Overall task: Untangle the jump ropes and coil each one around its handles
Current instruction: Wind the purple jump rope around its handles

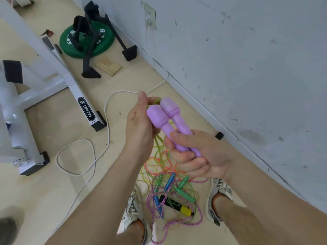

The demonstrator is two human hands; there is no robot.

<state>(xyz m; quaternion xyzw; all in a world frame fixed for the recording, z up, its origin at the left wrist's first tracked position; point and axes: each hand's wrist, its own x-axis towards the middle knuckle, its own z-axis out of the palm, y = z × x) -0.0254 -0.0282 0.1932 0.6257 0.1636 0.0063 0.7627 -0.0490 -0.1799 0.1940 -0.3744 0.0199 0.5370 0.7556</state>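
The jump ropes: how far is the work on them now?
Done: the two purple handles lie side by side, gripped by the right hand. In hand: the left hand pinches their green cord at the handle tops; no turns are wound on yet, and the cord hangs down toward the tangled pile below. Left: this coil, then the other ropes there with blue, green and black-yellow handles.

One head-worn view looks steeply down, close over both forearms, onto the floor (53,200) beside a wall (247,59).
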